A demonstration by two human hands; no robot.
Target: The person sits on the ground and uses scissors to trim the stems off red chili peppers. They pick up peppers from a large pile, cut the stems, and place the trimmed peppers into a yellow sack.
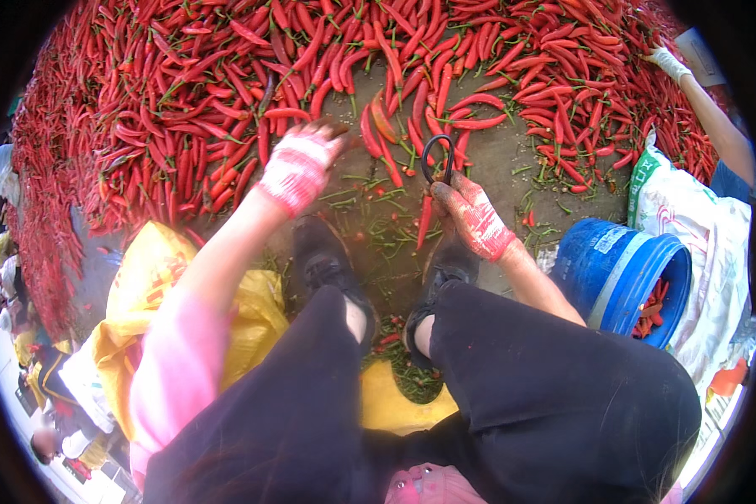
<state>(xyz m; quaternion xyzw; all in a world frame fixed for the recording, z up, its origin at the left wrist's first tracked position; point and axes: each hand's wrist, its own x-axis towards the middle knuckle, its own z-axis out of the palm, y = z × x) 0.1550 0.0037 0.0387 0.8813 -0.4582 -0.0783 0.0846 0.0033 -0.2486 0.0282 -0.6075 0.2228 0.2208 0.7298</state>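
Observation:
A wide heap of red chili peppers [189, 94] covers the ground before me. My left hand [305, 160], in a white and red knit glove, is blurred at the near edge of the heap, and whether it holds anything cannot be told. Farther right, my right hand [469, 211], in a similar stained glove, grips small scissors with black loop handles [438, 157]; their blades are hidden. A red chili pepper [424, 222] hangs point down beside its fingers. Green stems [384, 236] lie scattered between my dark shoes.
A yellow sack [252, 321] lies at my left. At right, a tipped blue plastic barrel [605, 271] holds some red chilies, beside a white woven sack [699, 220]. Another person's gloved hand [668, 63] touches the heap at upper right. A yellow surface [403, 403] shows between my legs.

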